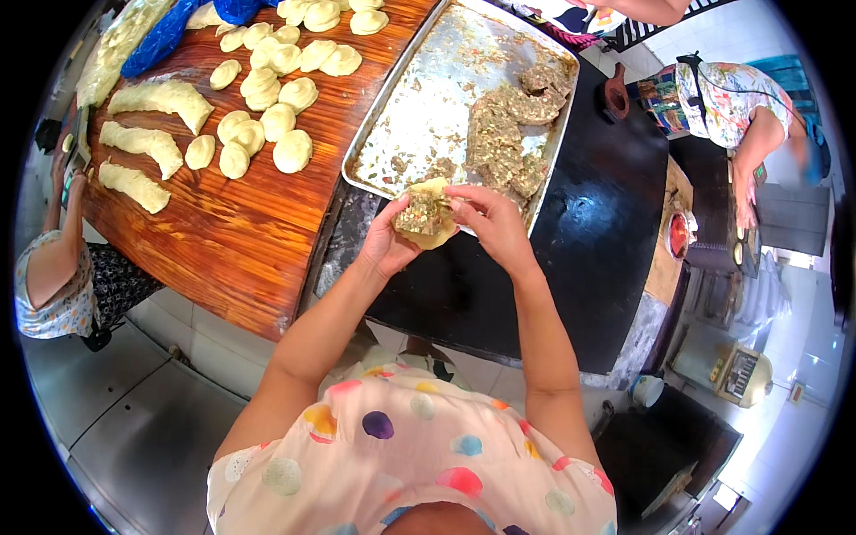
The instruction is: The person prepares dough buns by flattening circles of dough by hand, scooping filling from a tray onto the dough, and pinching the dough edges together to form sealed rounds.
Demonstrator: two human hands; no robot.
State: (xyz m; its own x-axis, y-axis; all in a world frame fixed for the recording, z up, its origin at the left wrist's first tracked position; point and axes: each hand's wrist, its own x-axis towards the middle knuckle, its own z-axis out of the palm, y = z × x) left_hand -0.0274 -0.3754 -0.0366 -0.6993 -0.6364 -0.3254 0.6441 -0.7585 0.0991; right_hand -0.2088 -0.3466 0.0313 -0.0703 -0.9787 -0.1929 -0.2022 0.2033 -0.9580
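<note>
My left hand [389,241] holds a flat round dough wrapper [435,239] in its palm and fingers, just off the near edge of a metal tray. On the wrapper sits a lump of chunky brown-green filling [421,214]. The fingers of my right hand [493,223] pinch at the right side of the wrapper and filling; exactly what lies between the fingertips is hard to make out. Beyond my hands, the metal tray [392,107] carries a large mound of the same filling [499,134] on its right side, with smears and bits elsewhere.
On the wooden table [241,259] at left lie several dough rounds [292,152], dough strips [160,98] and blue plastic [169,40]. A black tabletop [588,232] lies under the tray. Other people [58,276] work at left, right and far side. A red-filled bowl [680,234] stands right.
</note>
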